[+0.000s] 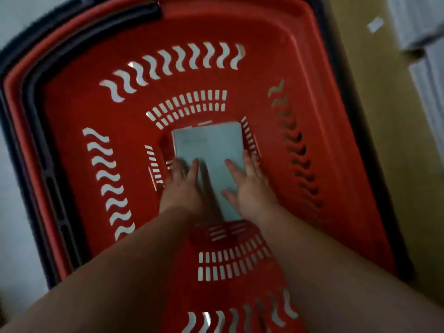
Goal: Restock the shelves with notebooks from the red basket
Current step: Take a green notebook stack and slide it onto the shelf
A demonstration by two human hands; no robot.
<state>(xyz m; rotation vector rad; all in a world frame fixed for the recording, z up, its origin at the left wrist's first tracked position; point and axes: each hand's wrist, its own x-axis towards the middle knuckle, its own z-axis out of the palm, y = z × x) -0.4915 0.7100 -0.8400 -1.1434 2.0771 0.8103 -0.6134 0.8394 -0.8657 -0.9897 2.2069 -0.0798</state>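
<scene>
Reaching into the red basket, left hand and right hand lie flat-fingered on notebooks mid-floor. They flank 2 edges, probably to lift.

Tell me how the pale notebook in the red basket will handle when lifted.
The notebook lies flat with straight edges, so it is probably stiff, not floppy. Its cover looks smooth, so it may slide under the left hand and right hand. Deep in the red basket, an edge likely needs tipping up first.
</scene>
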